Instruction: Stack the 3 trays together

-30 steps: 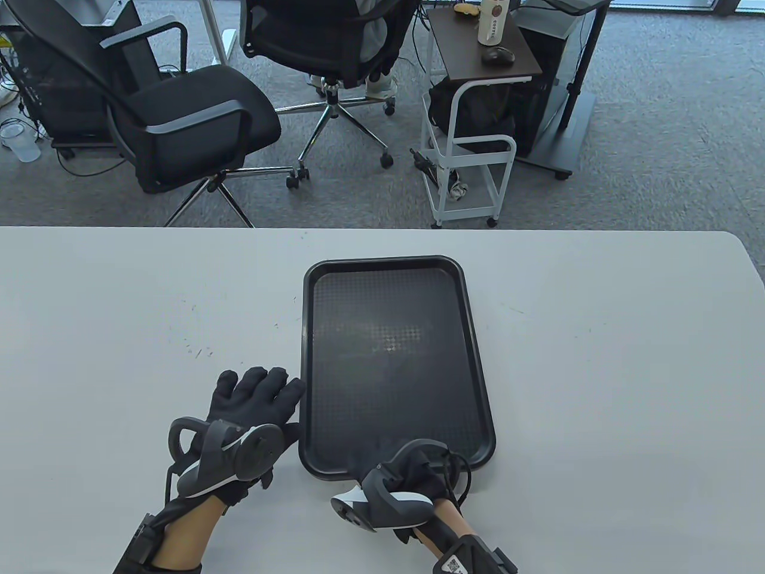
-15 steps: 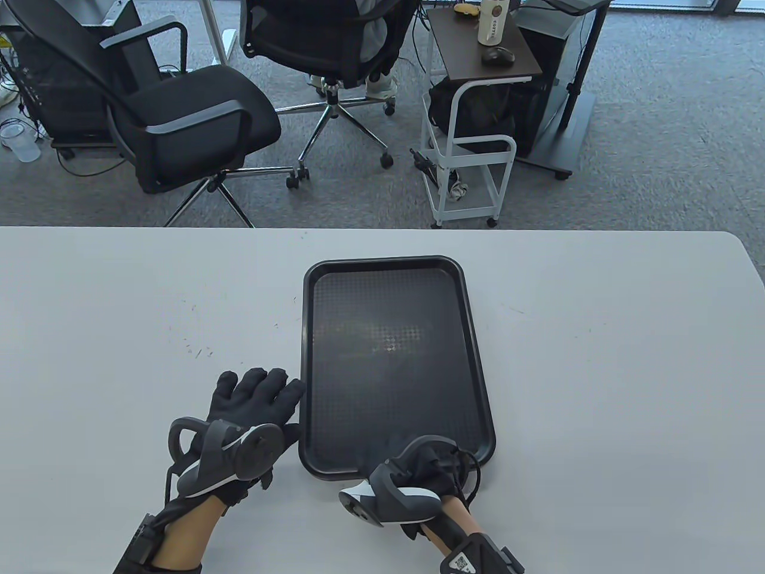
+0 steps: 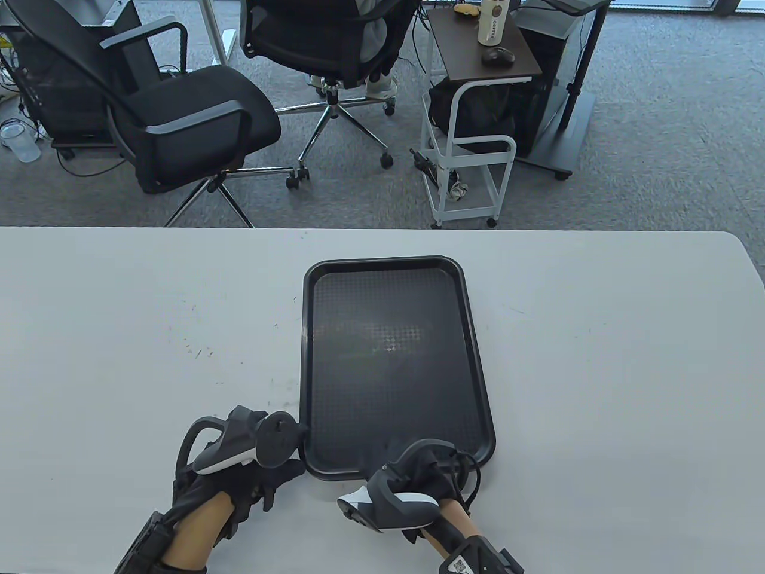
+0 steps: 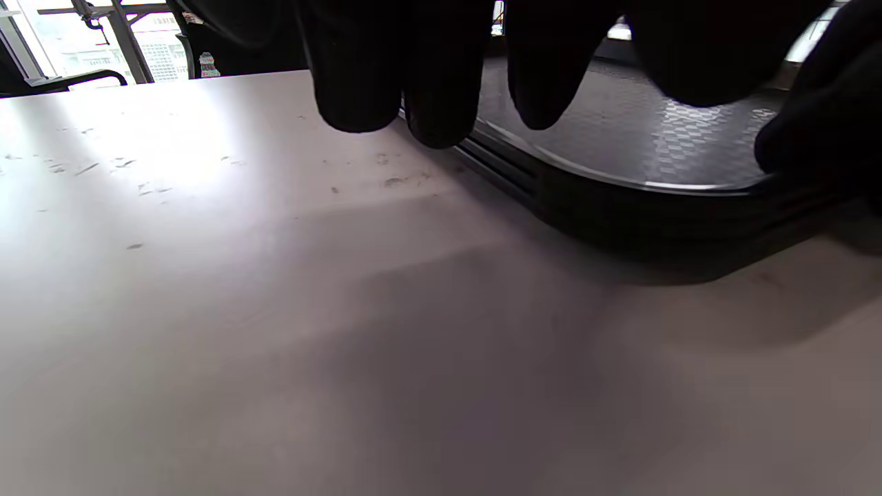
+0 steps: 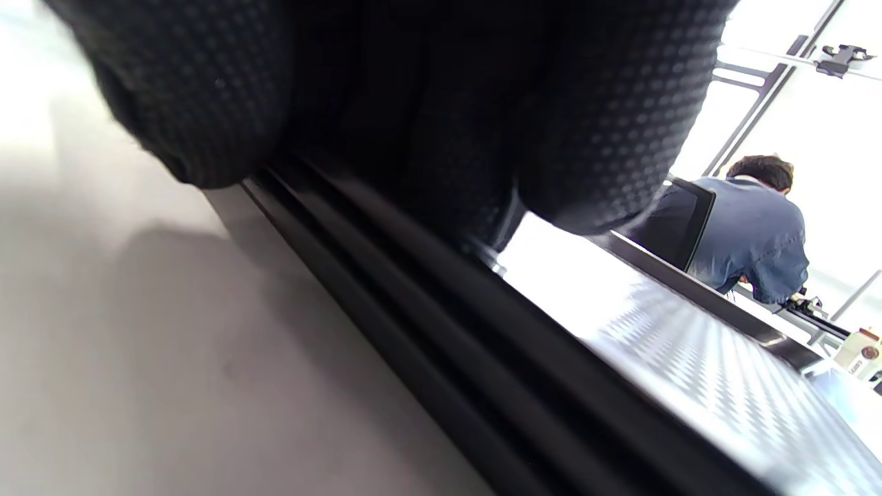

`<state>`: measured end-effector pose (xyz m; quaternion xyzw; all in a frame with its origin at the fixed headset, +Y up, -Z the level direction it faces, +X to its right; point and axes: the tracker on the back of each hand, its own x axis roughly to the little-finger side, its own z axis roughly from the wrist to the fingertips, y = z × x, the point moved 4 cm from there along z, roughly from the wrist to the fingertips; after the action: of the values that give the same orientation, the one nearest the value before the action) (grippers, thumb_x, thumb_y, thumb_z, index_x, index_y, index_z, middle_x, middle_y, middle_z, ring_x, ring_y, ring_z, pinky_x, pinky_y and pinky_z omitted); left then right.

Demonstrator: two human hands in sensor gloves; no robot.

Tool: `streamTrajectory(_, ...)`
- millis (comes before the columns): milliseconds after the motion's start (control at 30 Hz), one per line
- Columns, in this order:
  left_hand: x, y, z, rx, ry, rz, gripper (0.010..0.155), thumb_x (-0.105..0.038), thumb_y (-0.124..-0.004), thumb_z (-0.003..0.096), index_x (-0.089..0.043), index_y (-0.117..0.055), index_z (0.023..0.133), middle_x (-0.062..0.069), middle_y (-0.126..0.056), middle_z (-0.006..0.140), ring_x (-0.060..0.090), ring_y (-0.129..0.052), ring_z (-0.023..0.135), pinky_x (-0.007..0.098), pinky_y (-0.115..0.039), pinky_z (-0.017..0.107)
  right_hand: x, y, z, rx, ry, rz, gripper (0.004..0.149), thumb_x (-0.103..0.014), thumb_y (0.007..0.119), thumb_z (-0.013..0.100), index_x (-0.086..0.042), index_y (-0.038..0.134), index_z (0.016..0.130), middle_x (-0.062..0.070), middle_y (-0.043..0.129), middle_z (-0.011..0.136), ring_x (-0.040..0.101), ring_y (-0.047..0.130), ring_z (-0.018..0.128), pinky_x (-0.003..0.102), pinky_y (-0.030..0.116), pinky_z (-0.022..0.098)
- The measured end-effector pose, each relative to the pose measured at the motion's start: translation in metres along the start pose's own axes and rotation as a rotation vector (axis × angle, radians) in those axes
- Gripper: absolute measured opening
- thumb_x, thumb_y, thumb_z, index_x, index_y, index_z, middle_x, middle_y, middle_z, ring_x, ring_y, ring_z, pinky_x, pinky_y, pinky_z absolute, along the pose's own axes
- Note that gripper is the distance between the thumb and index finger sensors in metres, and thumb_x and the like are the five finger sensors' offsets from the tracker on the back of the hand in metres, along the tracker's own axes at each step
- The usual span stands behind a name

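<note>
A stack of black trays (image 3: 394,371) lies lengthwise in the middle of the white table (image 3: 119,311). Its layered rims show in the left wrist view (image 4: 620,213) and the right wrist view (image 5: 441,331). My left hand (image 3: 266,472) is at the stack's near left corner. Its fingers (image 4: 441,103) hang over the corner rim with the thumb (image 4: 813,145) by the rim, and I cannot tell if they touch. My right hand (image 3: 421,466) holds the stack's near short edge, its fingers (image 5: 413,103) curled over the top rim.
Beyond the table's far edge stand two black office chairs (image 3: 191,119), a small white cart with a brown top (image 3: 478,72) and a monitor stand (image 3: 568,119). The table's near edge is just below my wrists.
My left hand has lifted off the table beside the tray and drawn back to the stack's near left corner. My right hand has stayed on the near edge, shifting only slightly.
</note>
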<state>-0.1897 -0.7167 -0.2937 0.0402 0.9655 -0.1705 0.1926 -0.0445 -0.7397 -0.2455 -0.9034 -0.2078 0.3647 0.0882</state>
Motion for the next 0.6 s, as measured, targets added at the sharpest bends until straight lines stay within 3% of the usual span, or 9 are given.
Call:
streamTrajectory(67, -0.001, 0.013, -0.004, -0.104, 0.014, 0.005, 0.068, -0.057, -0.077, 0.0421, -0.035, -0.071, 0.107, 0.003, -0.074, 0.116, 0.037, -0.073, 0.109, 0.061, -0.05, 0.079, 0.0, 0.0, 0.0, -0.001, -0.002, -0.011, 0.05, -0.049, 0.087, 0.035, -0.035, 0.083, 0.083, -0.004, 0.101, 0.074, 0.016, 0.108, 0.053, 0.037, 0.093, 0.038)
streamTrajectory(100, -0.001, 0.024, -0.008, -0.214, 0.02, 0.013, 0.068, -0.057, -0.077, 0.0415, -0.035, -0.072, 0.106, 0.003, -0.076, 0.114, 0.037, -0.076, 0.107, 0.06, -0.053, 0.078, 0.002, 0.0, 0.001, -0.01, 0.005, -0.002, 0.051, -0.051, 0.087, 0.035, -0.035, 0.082, 0.083, -0.004, 0.1, 0.075, 0.016, 0.108, 0.054, 0.038, 0.093, 0.038)
streamTrajectory(167, -0.001, 0.033, -0.013, -0.278, 0.025, 0.026, 0.069, -0.058, -0.077, 0.0411, -0.036, -0.072, 0.106, 0.002, -0.077, 0.114, 0.036, -0.076, 0.107, 0.06, -0.053, 0.078, 0.006, 0.002, 0.002, -0.03, 0.022, 0.037, 0.056, -0.052, 0.087, 0.034, -0.033, 0.08, 0.086, -0.003, 0.099, 0.078, 0.018, 0.107, 0.056, 0.039, 0.092, 0.039)
streamTrajectory(333, 0.003, 0.036, -0.018, -0.306, 0.049, 0.046, 0.069, -0.058, -0.077, 0.0412, -0.037, -0.072, 0.106, 0.001, -0.075, 0.115, 0.036, -0.075, 0.109, 0.062, -0.05, 0.079, 0.019, 0.0, -0.001, -0.027, 0.04, 0.047, 0.061, -0.059, 0.084, 0.032, -0.034, 0.078, 0.088, -0.003, 0.097, 0.083, 0.019, 0.106, 0.061, 0.04, 0.091, 0.041)
streamTrajectory(600, 0.01, 0.038, -0.02, -0.338, 0.055, 0.036, 0.069, -0.058, -0.077, 0.0411, -0.037, -0.071, 0.106, 0.001, -0.075, 0.115, 0.036, -0.074, 0.109, 0.062, -0.049, 0.079, 0.075, -0.017, -0.018, 0.095, 0.251, 0.178, 0.057, -0.06, 0.076, 0.036, -0.035, 0.078, 0.088, 0.0, 0.092, 0.09, 0.024, 0.101, 0.073, 0.045, 0.087, 0.049)
